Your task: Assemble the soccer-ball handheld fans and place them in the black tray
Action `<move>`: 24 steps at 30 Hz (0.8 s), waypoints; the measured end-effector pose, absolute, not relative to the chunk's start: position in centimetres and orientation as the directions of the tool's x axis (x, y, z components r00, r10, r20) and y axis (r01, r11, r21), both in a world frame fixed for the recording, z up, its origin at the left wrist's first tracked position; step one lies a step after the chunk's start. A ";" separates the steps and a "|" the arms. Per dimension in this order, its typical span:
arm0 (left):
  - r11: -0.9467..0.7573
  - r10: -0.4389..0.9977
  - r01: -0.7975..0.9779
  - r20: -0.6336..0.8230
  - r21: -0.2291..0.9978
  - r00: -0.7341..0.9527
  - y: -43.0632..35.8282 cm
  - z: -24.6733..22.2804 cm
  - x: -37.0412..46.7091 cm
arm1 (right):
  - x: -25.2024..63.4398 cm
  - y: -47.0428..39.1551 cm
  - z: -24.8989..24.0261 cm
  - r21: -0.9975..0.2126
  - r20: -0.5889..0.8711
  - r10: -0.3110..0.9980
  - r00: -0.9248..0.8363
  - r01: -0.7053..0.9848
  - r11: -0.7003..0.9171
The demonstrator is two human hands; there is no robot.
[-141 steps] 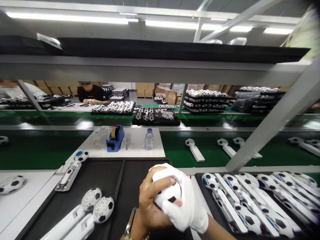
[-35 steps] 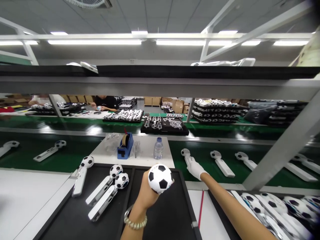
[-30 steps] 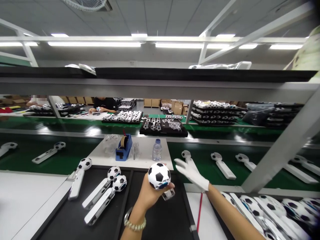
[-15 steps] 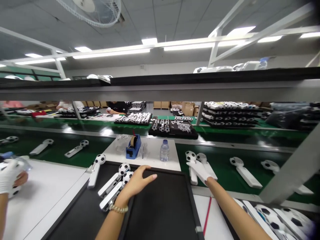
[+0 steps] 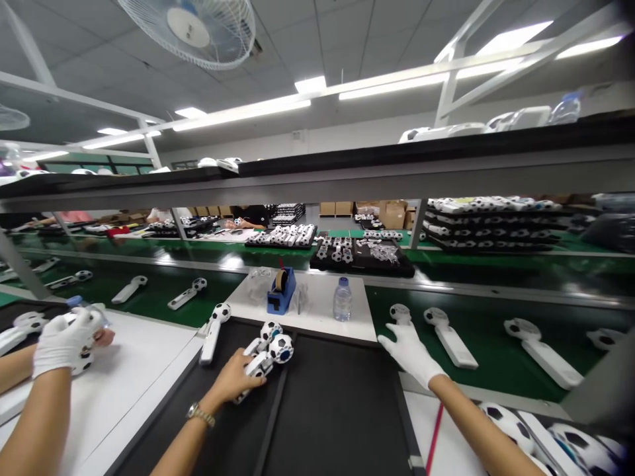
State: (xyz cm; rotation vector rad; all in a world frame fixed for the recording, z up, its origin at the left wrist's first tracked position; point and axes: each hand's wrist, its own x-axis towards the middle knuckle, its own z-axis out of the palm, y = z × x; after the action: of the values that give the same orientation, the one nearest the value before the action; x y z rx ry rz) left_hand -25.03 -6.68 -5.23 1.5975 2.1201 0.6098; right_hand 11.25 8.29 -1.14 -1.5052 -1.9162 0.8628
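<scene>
My left hand [image 5: 237, 378], bare and with a bracelet at the wrist, is closed around a white-handled device with a soccer-ball head [image 5: 282, 349]. A second soccer-ball device [image 5: 270, 330] lies close behind it, partly covered. Both are over the left half of a black tray [image 5: 337, 403]. My right hand [image 5: 409, 354], in a white glove, reaches over the green belt with thumb and fingers apart. Under its fingertips is another soccer-ball device [image 5: 399, 313], its handle hidden by the hand. One more such device [image 5: 214, 334] rests on the tray's far left edge.
More soccer-ball devices [image 5: 451, 340] lie along the green belt [image 5: 381, 377]. A blue tape dispenser [image 5: 281, 292] and a water bottle [image 5: 342, 301] stand on a white board behind the tray. At left, a co-worker's gloved hand [image 5: 64, 340] holds a device. A shelf [image 5: 317, 175] spans overhead.
My left hand has come down and left from above the tray and closed on a device, whose ball end now points right. My right hand's fingers have spread. The view has tilted.
</scene>
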 end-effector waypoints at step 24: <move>0.143 0.985 -0.665 -0.167 0.733 0.028 -1.1 1.7 -4.9 | 8.9 2.2 5.2 -0.858 -0.252 0.885 -0.392 -0.333 -0.392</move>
State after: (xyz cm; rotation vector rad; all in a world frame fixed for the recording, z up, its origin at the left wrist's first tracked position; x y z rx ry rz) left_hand -4.95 -1.14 1.71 0.5338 0.7596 1.3712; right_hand 8.87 2.20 5.23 -0.9358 -0.9365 1.8836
